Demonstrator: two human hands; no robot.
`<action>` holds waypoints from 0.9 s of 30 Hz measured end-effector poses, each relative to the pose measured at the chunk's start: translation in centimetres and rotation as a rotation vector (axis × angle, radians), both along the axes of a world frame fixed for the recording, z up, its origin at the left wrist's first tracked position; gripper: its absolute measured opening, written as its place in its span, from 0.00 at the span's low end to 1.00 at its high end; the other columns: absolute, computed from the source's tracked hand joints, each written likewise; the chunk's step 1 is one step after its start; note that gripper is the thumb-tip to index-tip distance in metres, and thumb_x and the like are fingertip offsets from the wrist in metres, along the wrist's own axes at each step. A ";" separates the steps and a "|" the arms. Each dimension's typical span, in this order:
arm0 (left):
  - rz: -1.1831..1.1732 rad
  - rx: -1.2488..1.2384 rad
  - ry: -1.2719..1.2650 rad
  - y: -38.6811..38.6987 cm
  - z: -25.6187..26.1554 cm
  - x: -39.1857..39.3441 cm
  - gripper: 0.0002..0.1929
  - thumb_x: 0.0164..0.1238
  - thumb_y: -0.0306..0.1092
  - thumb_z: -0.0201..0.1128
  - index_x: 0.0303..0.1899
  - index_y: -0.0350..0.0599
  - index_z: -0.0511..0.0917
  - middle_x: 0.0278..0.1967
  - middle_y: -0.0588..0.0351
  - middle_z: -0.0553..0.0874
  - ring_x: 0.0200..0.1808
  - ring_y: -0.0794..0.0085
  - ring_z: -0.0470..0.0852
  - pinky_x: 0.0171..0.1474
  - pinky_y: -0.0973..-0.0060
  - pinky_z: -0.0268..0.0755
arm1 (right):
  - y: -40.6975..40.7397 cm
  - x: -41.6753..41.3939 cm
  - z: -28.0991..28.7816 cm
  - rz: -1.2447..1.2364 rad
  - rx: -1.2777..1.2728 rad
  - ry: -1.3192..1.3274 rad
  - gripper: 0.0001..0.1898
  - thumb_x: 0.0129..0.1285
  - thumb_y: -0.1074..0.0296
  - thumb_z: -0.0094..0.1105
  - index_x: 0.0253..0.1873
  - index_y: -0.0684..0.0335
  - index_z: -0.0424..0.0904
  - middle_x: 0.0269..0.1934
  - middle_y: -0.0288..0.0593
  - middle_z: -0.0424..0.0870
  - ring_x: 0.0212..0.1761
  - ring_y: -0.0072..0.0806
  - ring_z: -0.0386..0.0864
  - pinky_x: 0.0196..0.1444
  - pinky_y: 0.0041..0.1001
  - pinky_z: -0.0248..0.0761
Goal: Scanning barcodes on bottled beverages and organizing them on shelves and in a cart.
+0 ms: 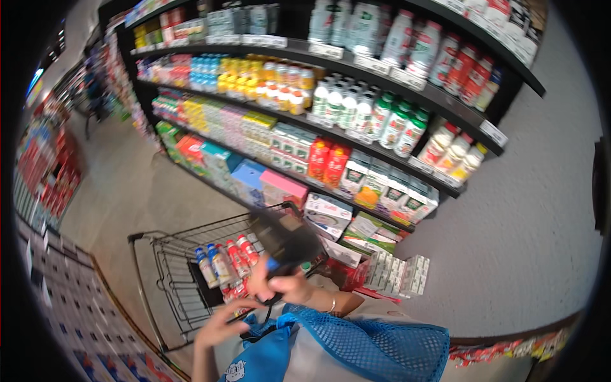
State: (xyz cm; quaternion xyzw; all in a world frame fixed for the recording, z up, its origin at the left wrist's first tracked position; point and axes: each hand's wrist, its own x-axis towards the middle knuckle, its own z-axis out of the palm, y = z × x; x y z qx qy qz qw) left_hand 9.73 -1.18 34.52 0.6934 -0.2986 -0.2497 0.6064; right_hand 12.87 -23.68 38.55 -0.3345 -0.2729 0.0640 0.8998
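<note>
My right hand [291,286] is wrapped around the grip of a black handheld scanner [284,238], which is blurred and has a blue part near the grip. The scanner is raised over a metal wire shopping cart [176,229]. My left hand [222,320] is lower and to the left, fingers apart, with nothing in it. In the cart lie blue-capped bottles [219,265] beside red bottles [237,258]. A blue mesh vest [363,344] covers part of my front.
Black store shelves [296,45] stand ahead, stocked with white bottles [334,98], yellow bottles [241,71] and drink cartons [291,148]. Stacked small cartons [398,272] sit low beside the shelves. A grey wall [496,238] rises at the right. Far left, a person [93,90] stands in the aisle.
</note>
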 end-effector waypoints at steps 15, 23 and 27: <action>-0.439 0.240 0.151 -10.5 -1.1 2.2 0.23 0.68 0.33 0.62 0.63 0.41 0.71 0.49 0.52 0.81 0.45 0.75 0.80 0.42 0.78 0.73 | -20.2 -5.5 5.0 -1.608 0.345 0.162 0.12 0.69 0.56 0.50 0.48 0.58 0.69 0.22 0.34 0.67 0.28 0.23 0.68 0.43 0.32 0.69; -0.262 -0.010 0.077 -5.7 -4.9 3.7 0.14 0.70 0.30 0.58 0.54 0.36 0.79 0.36 0.56 0.79 0.36 0.79 0.73 0.38 0.81 0.67 | -22.9 -5.2 -2.4 -1.129 0.314 0.439 0.23 0.73 0.45 0.41 0.56 0.60 0.70 0.32 0.42 0.76 0.37 0.34 0.77 0.54 0.44 0.73; -0.266 0.153 0.195 -2.4 -8.9 4.7 0.13 0.71 0.31 0.58 0.53 0.38 0.79 0.36 0.59 0.79 0.34 0.80 0.73 0.36 0.81 0.67 | -20.2 -3.1 -3.1 -1.127 -0.060 0.380 0.14 0.73 0.55 0.47 0.50 0.60 0.67 0.35 0.45 0.80 0.37 0.35 0.81 0.45 0.37 0.78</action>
